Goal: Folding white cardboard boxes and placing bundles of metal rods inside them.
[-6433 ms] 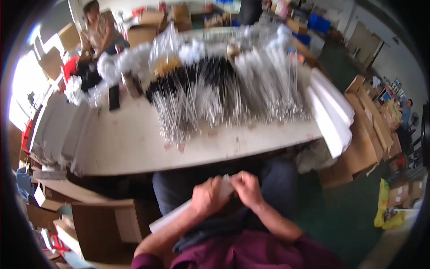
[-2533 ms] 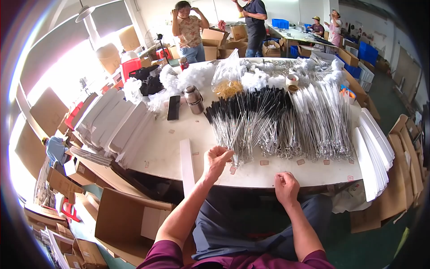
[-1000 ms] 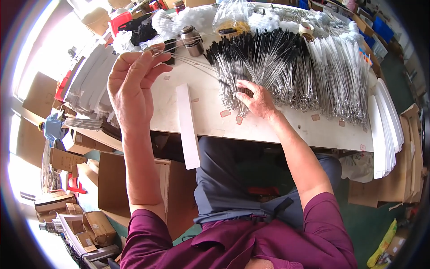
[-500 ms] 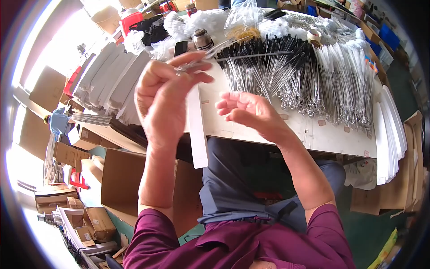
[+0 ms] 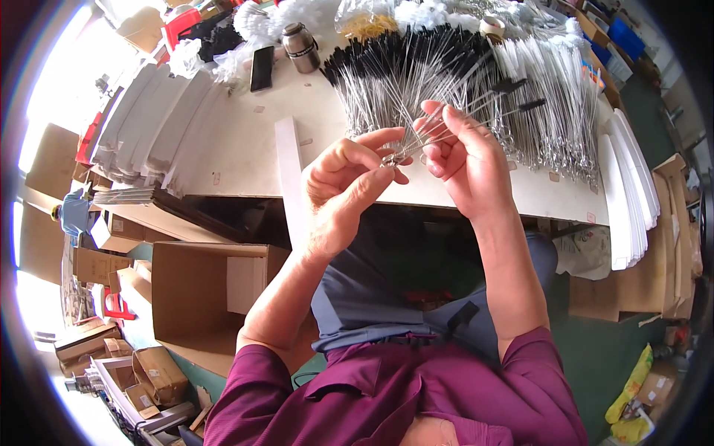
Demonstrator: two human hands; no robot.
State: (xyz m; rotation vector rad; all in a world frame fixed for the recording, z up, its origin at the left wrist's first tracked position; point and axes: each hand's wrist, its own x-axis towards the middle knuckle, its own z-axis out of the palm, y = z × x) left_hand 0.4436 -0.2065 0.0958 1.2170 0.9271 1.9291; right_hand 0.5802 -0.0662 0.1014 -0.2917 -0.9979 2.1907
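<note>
Step in hand: A person seated at a bench (image 5: 245,160) holds a small bunch of thin wire brushes (image 5: 446,126) in the air above the bench's near edge; by the look of it, the brushes are being gathered and evened up at their looped ends.
Left hand: The left hand (image 5: 346,189) is raised palm-in, its fingers (image 5: 372,141) pinched closed on the looped ends of the bunch.
Right hand: The right hand (image 5: 465,160) faces it, fingers curled shut around the same wires just beside the left fingertips.
Where the brushes are: Clear of the bench, between the two hands, their black-tipped ends fanning up and to the right over the heap of brushes (image 5: 461,70) spread across the bench.
Around them: A long white card strip (image 5: 288,175) lies on the bench at the left hand's side, overhanging the edge; stacks of white cards (image 5: 160,119) line the far left; a metal flask (image 5: 301,46) and a dark phone (image 5: 262,67) stand beyond.
Next move calls for: Likely a firm pinch that keeps the loops level, so no wire slips from the bunch.
</note>
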